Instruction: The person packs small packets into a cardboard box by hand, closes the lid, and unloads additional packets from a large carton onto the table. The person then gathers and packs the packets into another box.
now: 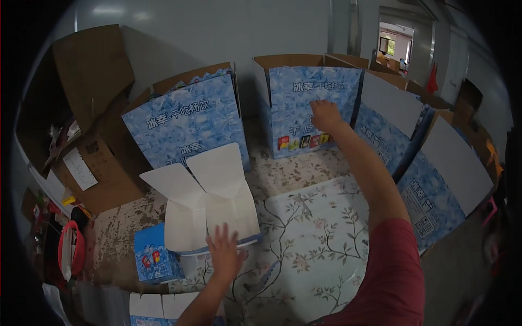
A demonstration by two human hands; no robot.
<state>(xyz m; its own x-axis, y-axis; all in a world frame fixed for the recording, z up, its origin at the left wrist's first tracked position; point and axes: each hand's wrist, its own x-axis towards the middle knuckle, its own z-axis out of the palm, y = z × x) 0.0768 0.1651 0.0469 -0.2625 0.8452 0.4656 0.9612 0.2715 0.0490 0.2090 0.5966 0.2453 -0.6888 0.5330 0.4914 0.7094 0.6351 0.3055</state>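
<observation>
My left hand [224, 255], fingers spread, is at the near edge of two small cartons standing side by side. Their lids are up, showing white insides; one is the left open carton [185, 225], the other the right open carton [231, 212]. My right hand [326, 116] reaches forward in front of a tall blue ice-patterned carton [293, 108]. Its fingers are loosely bent and apart, with nothing visible in them; whether they touch the carton I cannot tell. A small closed blue box [157, 254] stands left of the open cartons.
Another tall blue carton [187, 117], filled with packets, stands at the back left. More cartons [386, 119] line the right side, including a near-right carton [446, 185]. A brown cardboard box [103, 157] and a red-rimmed basket [69, 250] are at left. A floral sheet [310, 239] covers the table.
</observation>
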